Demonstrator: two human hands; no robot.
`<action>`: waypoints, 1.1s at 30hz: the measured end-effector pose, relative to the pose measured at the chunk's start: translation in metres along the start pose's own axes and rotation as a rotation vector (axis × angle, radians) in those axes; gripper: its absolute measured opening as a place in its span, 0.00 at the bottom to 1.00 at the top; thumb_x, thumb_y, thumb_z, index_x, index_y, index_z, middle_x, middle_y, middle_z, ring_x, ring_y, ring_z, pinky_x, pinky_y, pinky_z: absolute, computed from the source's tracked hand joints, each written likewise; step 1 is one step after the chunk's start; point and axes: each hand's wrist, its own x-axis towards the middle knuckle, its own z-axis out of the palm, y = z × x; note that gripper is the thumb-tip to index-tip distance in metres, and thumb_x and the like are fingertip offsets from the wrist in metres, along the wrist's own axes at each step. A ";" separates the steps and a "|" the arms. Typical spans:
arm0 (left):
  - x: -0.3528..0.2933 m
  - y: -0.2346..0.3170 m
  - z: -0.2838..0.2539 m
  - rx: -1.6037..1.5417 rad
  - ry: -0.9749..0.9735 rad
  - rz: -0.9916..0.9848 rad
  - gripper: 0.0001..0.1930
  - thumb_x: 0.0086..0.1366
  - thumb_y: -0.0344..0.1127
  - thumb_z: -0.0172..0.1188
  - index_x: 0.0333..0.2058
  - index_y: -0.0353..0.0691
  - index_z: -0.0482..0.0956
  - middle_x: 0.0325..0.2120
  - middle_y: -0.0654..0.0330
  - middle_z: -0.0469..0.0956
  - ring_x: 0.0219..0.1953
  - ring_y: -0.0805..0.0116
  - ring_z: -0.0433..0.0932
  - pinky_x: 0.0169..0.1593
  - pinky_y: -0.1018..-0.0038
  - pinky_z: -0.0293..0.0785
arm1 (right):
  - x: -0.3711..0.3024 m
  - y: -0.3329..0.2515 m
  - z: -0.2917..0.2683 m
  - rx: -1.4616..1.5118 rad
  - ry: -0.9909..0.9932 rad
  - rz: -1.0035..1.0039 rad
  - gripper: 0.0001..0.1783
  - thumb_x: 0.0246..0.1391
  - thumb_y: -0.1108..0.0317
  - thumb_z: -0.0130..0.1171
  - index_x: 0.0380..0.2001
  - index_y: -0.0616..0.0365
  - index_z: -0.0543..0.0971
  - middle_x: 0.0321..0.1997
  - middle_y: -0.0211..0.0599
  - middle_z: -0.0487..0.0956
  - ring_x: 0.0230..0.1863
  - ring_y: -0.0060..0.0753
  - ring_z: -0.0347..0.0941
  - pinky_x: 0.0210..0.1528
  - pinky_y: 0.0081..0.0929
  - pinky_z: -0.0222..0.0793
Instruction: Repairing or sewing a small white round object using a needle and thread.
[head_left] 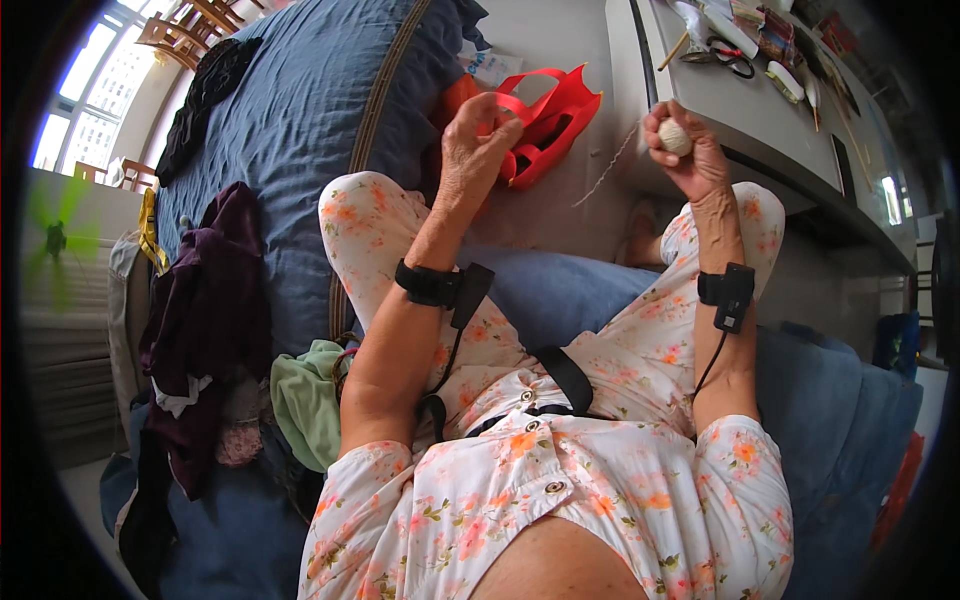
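Note:
My right hand (695, 160) is raised at the right, its fingers wrapped round a small ball of off-white yarn (675, 138). A loose, crinkled strand of yarn (610, 168) trails from near the ball down to the left. At centre left, my left hand (478, 145) has curled fingers, with thumb and fingertips close together. Whatever they may pinch is hidden. Just behind those fingers stands a red bag (556, 142) with its mouth and strap handles toward me; whether the hand touches a handle I cannot tell.
A blue-covered bed (300, 100) lies to the left, with a dark purple garment (225, 290) and light green cloth (308, 400) beside it. At right, a grey-white cabinet top (740, 90) carries black-handled scissors (733, 58), sticks and other small items. A green fan (55, 238) spins at far left.

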 end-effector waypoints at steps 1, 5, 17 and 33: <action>-0.003 0.001 0.005 -0.245 -0.098 -0.025 0.21 0.56 0.33 0.63 0.47 0.31 0.73 0.42 0.51 0.76 0.45 0.62 0.76 0.43 0.71 0.76 | 0.002 0.006 0.009 -0.012 -0.021 0.047 0.15 0.55 0.60 0.59 0.33 0.62 0.73 0.30 0.38 0.74 0.29 0.28 0.72 0.17 0.15 0.64; -0.013 0.006 0.028 -0.602 -0.326 -0.123 0.25 0.57 0.27 0.63 0.54 0.34 0.67 0.47 0.53 0.74 0.45 0.65 0.76 0.42 0.72 0.79 | 0.007 0.031 0.036 -0.113 -0.046 0.157 0.19 0.56 0.55 0.58 0.35 0.64 0.73 0.31 0.39 0.73 0.28 0.25 0.72 0.17 0.13 0.66; -0.017 0.028 0.010 -0.488 -0.515 -0.311 0.16 0.58 0.31 0.63 0.44 0.31 0.76 0.21 0.66 0.74 0.20 0.84 0.67 0.22 0.87 0.57 | 0.014 0.044 0.052 -0.177 -0.046 0.188 0.26 0.53 0.51 0.60 0.40 0.66 0.76 0.34 0.42 0.79 0.28 0.26 0.77 0.19 0.14 0.69; -0.012 0.030 -0.006 -0.409 -0.653 -0.306 0.07 0.60 0.31 0.60 0.33 0.32 0.79 0.17 0.68 0.71 0.17 0.85 0.63 0.19 0.88 0.54 | 0.027 0.031 0.021 0.266 -0.088 -0.042 0.28 0.58 0.65 0.53 0.55 0.76 0.62 0.54 0.59 0.69 0.56 0.52 0.67 0.59 0.39 0.66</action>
